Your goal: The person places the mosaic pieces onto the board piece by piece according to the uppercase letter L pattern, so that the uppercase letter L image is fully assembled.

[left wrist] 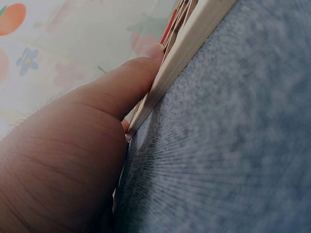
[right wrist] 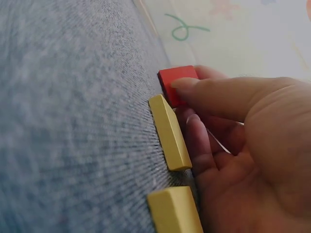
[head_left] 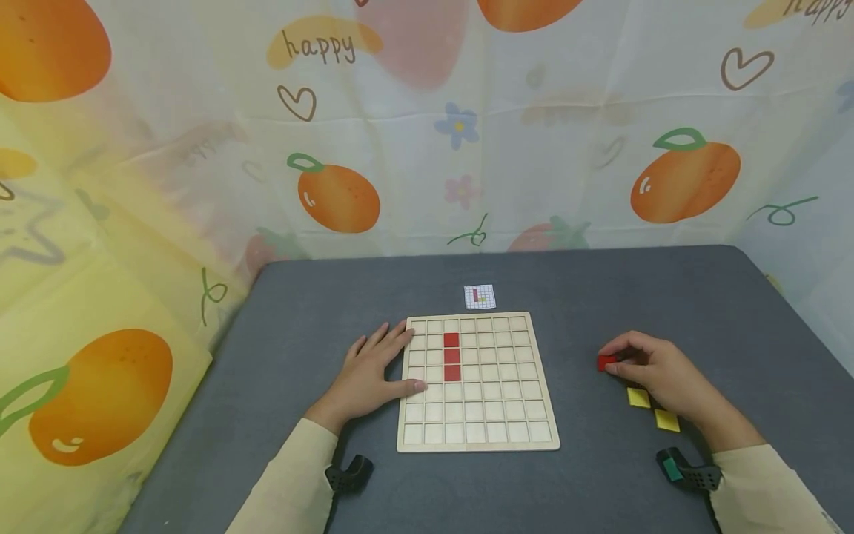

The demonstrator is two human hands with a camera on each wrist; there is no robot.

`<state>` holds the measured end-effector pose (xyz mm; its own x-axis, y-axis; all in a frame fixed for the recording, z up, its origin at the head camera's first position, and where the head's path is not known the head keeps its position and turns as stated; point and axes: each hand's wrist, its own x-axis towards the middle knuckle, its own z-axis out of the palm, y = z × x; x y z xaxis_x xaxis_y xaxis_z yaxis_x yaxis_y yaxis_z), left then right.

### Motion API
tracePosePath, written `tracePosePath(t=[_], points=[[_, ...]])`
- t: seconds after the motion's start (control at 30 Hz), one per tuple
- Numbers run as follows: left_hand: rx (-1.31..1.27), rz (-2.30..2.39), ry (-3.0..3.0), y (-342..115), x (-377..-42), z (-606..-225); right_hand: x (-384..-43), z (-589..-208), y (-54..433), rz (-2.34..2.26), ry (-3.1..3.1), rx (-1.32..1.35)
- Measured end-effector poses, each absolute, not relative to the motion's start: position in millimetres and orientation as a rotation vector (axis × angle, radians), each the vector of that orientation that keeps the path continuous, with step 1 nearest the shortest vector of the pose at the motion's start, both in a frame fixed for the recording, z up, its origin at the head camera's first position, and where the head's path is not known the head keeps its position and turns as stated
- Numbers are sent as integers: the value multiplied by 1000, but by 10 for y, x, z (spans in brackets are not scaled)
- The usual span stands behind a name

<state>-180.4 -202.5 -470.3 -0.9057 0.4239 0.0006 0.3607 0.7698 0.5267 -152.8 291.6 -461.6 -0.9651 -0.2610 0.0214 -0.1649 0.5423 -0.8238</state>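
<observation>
A pale wooden grid board [head_left: 470, 437] lies on the grey cloth-covered table, with three red square tiles [head_left: 451, 356] set in one column near its upper left. My left hand [head_left: 370, 378] rests at the board's left edge, fingers spread and thumb lying over the rim. To the right of the board, my right hand [head_left: 657, 371] pinches a red square tile [right wrist: 171, 77] between thumb and fingers, close over the cloth. Just below that hand lie two yellow square tiles [head_left: 638, 398], one nearer the wrist than the other.
A small printed pattern card [head_left: 480, 297] lies behind the board, showing a coloured grid. The table [head_left: 320, 297] ends at a hanging curtain [head_left: 414, 148] printed with oranges. Black wrist straps [head_left: 350, 475] sit at both sleeves.
</observation>
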Motion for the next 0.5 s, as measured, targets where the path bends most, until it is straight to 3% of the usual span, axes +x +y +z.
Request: tracePosePath(t=[0.5], points=[[621,809,2837,-2019,-1808,-4703,-1527,-4600,2875,-1451,2712,-171]])
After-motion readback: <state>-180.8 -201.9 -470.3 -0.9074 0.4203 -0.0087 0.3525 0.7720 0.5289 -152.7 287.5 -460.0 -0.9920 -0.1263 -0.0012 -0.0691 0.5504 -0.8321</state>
